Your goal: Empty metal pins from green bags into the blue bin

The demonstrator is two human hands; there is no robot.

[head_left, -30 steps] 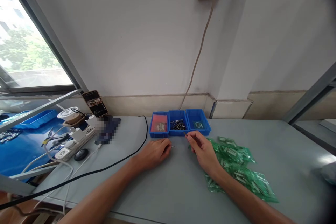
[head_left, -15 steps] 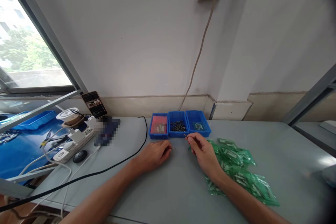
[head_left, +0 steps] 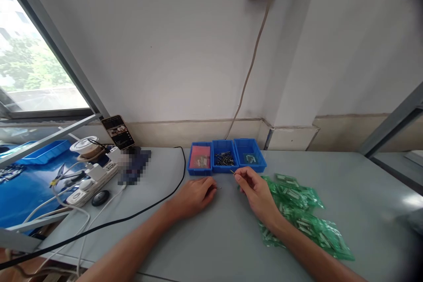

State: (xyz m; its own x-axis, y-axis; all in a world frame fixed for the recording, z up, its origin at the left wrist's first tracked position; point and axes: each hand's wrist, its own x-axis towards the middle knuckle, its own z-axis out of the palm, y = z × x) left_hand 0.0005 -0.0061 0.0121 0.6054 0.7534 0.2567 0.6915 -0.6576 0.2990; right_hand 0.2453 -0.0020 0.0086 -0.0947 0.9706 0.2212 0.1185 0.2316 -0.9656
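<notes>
My left hand (head_left: 197, 194) rests low over the table, fingers closed on a small metal pin (head_left: 218, 188) whose tip pokes out to the right. My right hand (head_left: 253, 187) pinches another thin, dark metal pin (head_left: 232, 172) between thumb and forefinger, just in front of the bins. The middle blue bin (head_left: 225, 169) holds many dark metal pins (head_left: 224, 158). In the left blue bin (head_left: 200, 171) are a pink sheet (head_left: 200, 150) and small pale pieces in a clear bag. A few small parts (head_left: 250, 158) lie in the right blue bin (head_left: 257, 168).
Green plastic bags (head_left: 304, 211) of small parts lie beneath and right of my right forearm. A black cable (head_left: 132, 215) crosses the table on the left, near a power strip (head_left: 90, 187), a mouse (head_left: 100, 198) and a propped phone (head_left: 118, 132). The wall stands close behind the bins.
Both hands stay almost in place. The pin in my right hand has tilted slightly, and the whole view has shifted a little.
</notes>
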